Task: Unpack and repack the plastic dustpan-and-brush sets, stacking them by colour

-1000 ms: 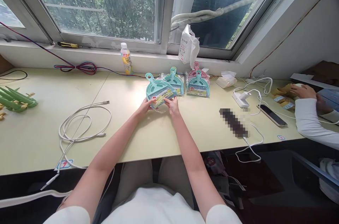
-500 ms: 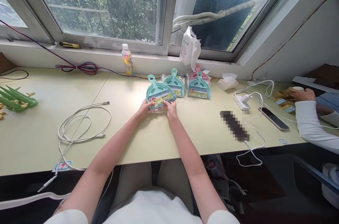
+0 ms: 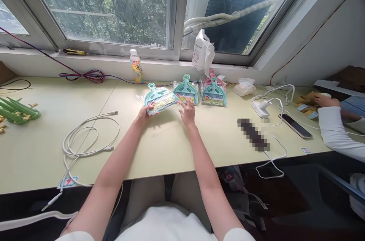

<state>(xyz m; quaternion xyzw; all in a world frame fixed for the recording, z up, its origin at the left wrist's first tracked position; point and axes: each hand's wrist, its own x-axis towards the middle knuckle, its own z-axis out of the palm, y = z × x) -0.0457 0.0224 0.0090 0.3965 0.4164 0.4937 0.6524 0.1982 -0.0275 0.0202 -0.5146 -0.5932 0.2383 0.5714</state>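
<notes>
My left hand (image 3: 143,114) grips the lower left corner of a teal dustpan and brush set (image 3: 160,100) in clear wrapping, its thumb over the printed label. The set tilts, with its handle toward the window. Beside its right end is my right hand (image 3: 188,112), fingers spread; whether a fingertip touches the wrapping I cannot tell. Behind that hand stands another wrapped teal dustpan set (image 3: 186,88) with a yellowish edge. Further right, a teal dustpan set (image 3: 213,92) stands in front of a pink dustpan (image 3: 211,73), which it partly hides.
A drink bottle (image 3: 137,67) and a tissue pack (image 3: 203,51) stand by the window. Coiled white cable (image 3: 67,140) lies left; a power strip (image 3: 261,108) and phone (image 3: 295,126) lie right. At far right another person's hand (image 3: 326,101) touches yellowish objects.
The held dustpan set has moved left and tipped back in my left hand. My right hand has let go of its lower right corner and opened its fingers.
</notes>
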